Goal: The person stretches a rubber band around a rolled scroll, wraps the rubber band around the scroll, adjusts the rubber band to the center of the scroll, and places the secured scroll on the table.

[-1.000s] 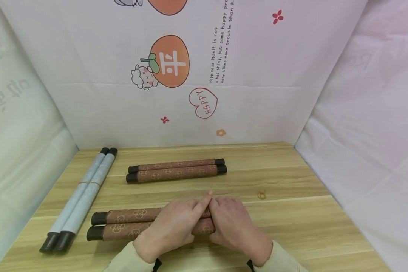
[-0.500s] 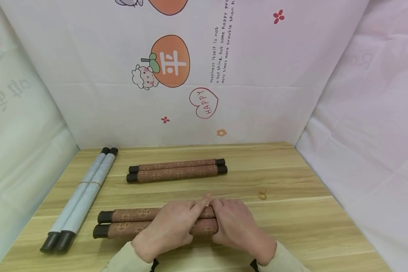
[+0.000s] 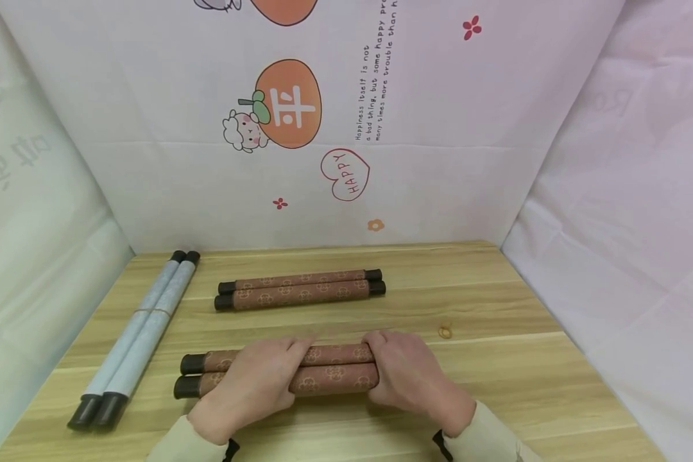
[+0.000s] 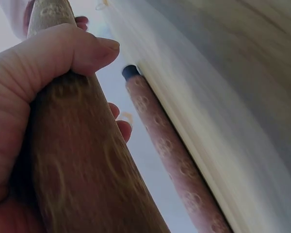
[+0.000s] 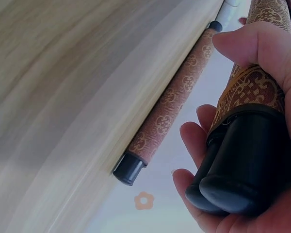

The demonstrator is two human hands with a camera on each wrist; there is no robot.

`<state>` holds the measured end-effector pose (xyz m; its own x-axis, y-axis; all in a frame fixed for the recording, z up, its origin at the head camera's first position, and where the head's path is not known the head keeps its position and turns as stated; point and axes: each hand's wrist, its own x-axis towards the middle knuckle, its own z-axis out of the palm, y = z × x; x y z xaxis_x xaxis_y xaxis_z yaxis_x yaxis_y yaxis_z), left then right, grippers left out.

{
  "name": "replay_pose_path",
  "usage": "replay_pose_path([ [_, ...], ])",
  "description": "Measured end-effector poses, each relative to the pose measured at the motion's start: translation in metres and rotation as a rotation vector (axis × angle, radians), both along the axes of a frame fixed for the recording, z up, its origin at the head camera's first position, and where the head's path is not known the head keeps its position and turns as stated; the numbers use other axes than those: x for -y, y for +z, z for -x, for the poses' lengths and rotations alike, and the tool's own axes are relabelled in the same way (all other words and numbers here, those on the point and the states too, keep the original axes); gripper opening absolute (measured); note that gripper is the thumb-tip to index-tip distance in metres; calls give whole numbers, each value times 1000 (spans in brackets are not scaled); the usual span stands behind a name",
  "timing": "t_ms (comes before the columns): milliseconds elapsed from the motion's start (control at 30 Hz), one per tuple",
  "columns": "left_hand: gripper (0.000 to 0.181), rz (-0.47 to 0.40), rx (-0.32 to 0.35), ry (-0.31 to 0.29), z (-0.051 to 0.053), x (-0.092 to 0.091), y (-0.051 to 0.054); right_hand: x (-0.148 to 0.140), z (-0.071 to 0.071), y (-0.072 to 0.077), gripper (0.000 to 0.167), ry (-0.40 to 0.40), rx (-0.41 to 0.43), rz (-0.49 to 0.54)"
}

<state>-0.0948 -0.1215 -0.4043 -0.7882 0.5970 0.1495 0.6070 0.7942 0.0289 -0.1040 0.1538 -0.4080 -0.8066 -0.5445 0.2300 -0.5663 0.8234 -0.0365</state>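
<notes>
A white printed cloth wall [image 3: 433,147] stands behind the wood-grain tabletop [image 3: 485,295], whose flat surface gives the rolls room to lie at full length. Along its left side, two pale-blue rolls [image 3: 141,327] slant away, touching; the thin tie [image 3: 153,310] round their middle probably stops them rolling apart. Near the front edge, the front brown rolls [image 3: 337,373] lie side by side within both hands; whether they touch the tabletop I cannot tell. Behind them, well apart, the rear brown rolls [image 3: 303,292] rest together, crosswise. The left hand [image 3: 254,378] grips the front pair left of its middle, thumb over the near side, fingertips showing beyond; the right hand [image 3: 410,375] wraps the right end, its fingers about the black end caps [image 5: 242,174]. Two spaced grips seem meant to keep the pair level and pressed together. Smallest, a looped band [image 3: 445,332] lies loose on the right, beyond the right hand.
</notes>
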Motion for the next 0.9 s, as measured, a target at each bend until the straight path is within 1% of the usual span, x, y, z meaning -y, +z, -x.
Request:
replay_pose_path([
  [133,76,-15,-31,22,-1,14,-4,-2,2,-2,60,2,11,4],
  [300,69,-50,-72,54,-3,26,-7,-5,4,-2,62,-2,25,7],
  [433,68,-93,-128,49,-5,31,-9,-6,5,-2,62,-4,32,14],
  [533,68,-112,-162,41,-6,33,-12,-7,5,-2,62,9,26,25],
  [600,68,-117,-174,41,-6,34,-13,-8,5,-1,68,18,40,28],
  [733,67,-120,-185,37,-5,35,-14,-10,4,2,90,7,108,3],
  [767,67,-121,-189,35,-5,35,-15,-11,4,3,90,0,117,-6],
  [833,66,-124,-196,29,-5,35,-15,-12,5,3,81,-14,121,-18],
  [900,65,-127,-202,24,-5,34,-15,-13,6,2,67,-20,104,-21],
])
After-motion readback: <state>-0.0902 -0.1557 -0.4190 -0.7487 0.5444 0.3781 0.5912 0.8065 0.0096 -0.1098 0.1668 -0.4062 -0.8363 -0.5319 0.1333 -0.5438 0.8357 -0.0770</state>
